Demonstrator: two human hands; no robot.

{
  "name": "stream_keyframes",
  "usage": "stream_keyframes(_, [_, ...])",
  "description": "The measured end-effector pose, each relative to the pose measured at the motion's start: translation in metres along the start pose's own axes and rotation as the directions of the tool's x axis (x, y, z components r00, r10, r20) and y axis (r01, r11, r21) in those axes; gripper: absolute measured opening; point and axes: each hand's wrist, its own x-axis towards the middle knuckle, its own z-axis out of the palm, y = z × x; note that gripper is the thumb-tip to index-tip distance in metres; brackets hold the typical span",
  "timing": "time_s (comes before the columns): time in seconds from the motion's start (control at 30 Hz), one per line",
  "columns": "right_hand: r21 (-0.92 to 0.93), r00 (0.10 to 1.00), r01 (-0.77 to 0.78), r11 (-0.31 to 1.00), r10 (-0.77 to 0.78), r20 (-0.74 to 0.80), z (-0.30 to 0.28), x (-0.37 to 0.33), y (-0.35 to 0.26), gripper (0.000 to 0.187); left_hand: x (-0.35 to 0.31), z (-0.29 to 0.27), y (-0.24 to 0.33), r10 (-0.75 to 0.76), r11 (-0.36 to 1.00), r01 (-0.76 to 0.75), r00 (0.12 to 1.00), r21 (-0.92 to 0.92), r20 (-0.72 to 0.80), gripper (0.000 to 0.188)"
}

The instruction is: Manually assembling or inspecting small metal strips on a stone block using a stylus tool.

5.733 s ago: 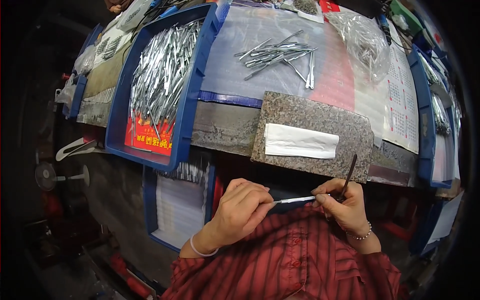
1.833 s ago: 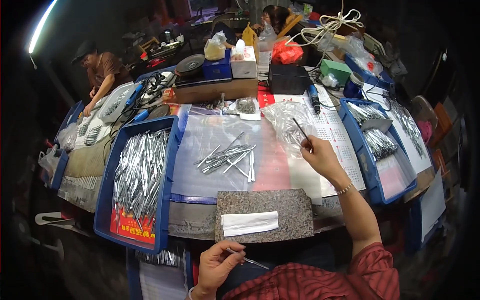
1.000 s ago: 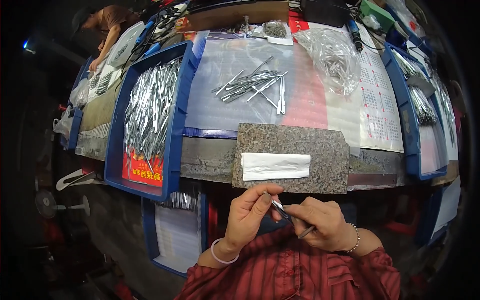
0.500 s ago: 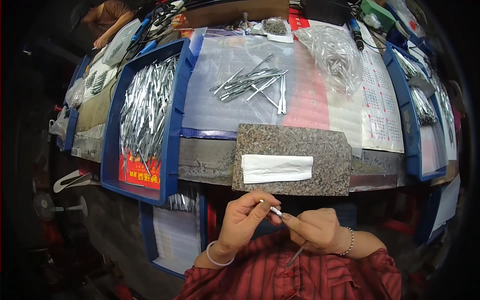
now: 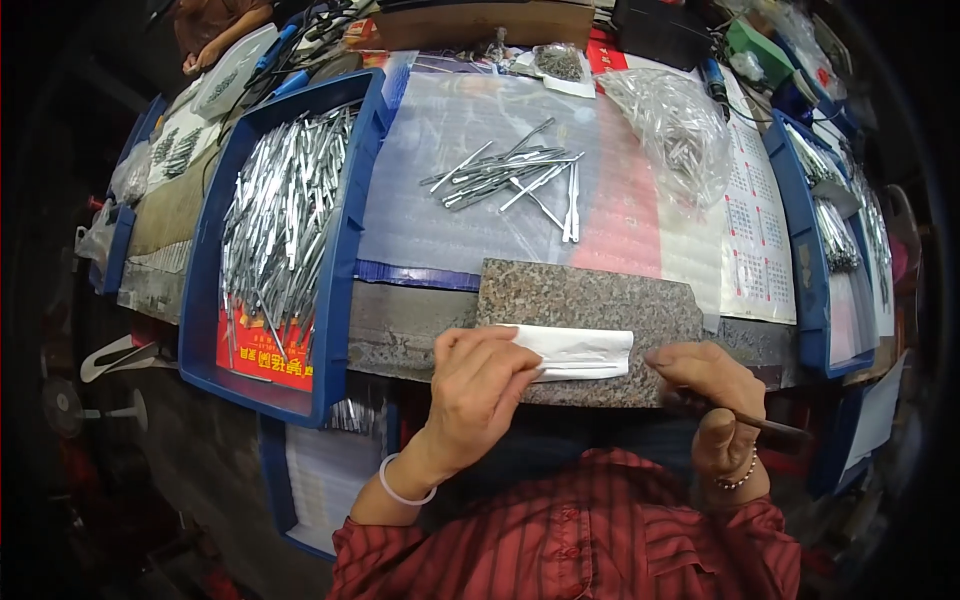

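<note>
A folded white paper pad lies on a speckled granite slab at the table's near edge. My left hand is at the pad's left end, fingers curled together and pressed down on it. Whatever they pinch, if anything, is hidden. Thin lines run along the pad beside the fingertips; I cannot tell if they are a part or creases. Right of the slab, my right hand is closed around a slim dark tool that juts out to the right; blur hides its kind. Beyond the slab, slender silver metal rods form a loose pile.
A blue tray full of similar rods stands at left, a second blue tray at right. Clear plastic bags lie at the back right, near a printed calendar sheet. A co-worker's hand shows far left.
My hands have parted and moved forward from near my body, where they held a thin metal part between them. The left came down on the white pad; the right swung right with the dark tool.
</note>
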Motion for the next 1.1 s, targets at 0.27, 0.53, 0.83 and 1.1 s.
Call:
stream_keyframes(0.27, [-0.165,0.978,0.207,0.964,-0.196,0.076,-0.009,0.022,-0.031,0.024,-0.006,0.002,-0.008,-0.001,0.997,-0.004,0.998,0.072,0.069,0.020])
stream_keyframes(0.53, [-0.086,0.966,-0.012,0.996,0.034,0.258,0.022,0.023,0.031,0.023,-0.003,-0.002,-0.011,0.005,1.000,-0.008,0.994,0.024,0.110,0.023])
stream_keyframes(0.83, [-0.151,0.915,0.321,0.935,-0.348,-0.203,0.009,0.011,0.003,0.039,-0.007,0.001,-0.014,0.024,0.999,-0.026,0.995,0.019,0.098,0.017])
stream_keyframes(1.1, [-0.180,0.950,0.169,0.969,-0.112,0.290,0.030,0.020,0.031,0.020,-0.003,-0.010,-0.012,0.012,1.000,-0.014,0.989,0.011,0.146,0.020])
